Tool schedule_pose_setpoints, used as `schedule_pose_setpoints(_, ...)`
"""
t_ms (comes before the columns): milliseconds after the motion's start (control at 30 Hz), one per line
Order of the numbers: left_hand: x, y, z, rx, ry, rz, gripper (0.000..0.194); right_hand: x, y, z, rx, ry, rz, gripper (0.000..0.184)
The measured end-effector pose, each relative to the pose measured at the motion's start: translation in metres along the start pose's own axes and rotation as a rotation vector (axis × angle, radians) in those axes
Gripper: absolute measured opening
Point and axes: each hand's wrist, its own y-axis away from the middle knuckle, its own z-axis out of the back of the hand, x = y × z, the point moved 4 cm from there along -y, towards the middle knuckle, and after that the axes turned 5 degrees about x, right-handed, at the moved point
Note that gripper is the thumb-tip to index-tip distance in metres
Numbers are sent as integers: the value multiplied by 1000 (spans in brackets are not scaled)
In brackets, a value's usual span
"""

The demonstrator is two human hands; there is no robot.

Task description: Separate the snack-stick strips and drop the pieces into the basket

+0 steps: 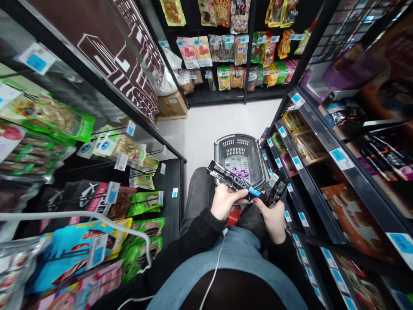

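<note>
My left hand (225, 200) is closed on a bundle of slim black packets (222, 174) with small white print, which points away to the upper left. Another black packet (276, 188) with a white label is gripped in my right hand (272, 215), its top standing up to the right. Both thumbs meet near a small blue label (254, 192) between the two. Just beyond my hands a grey plastic shopping basket (237, 138) sits on the floor, with purple packets (240, 173) lying in it. What the packets contain cannot be read.
Snack bags hang on the left rack (148, 202) close by my left arm. Tiered shelves (309, 172) with blue price tags line my right side. Hanging bags (193, 51) fill the back rack, with a cardboard box (172, 106) at its left. A white cable (221, 254) hangs down my front.
</note>
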Motion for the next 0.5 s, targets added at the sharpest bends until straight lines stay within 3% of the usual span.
schedule_pose_setpoints(200, 8, -5, 4, -164, 136, -141, 32, 0, 4, -7, -144, 128, 64, 24)
schedule_pose_setpoints(367, -3, -6, 15, -303, 344, -297, 28, -4, 3, -17, -191, 116, 111, 32)
schedule_pose_setpoints(500, -8, -4, 28, -356, 367, -340, 26, 3, -3, -13, -228, 164, 151, 29)
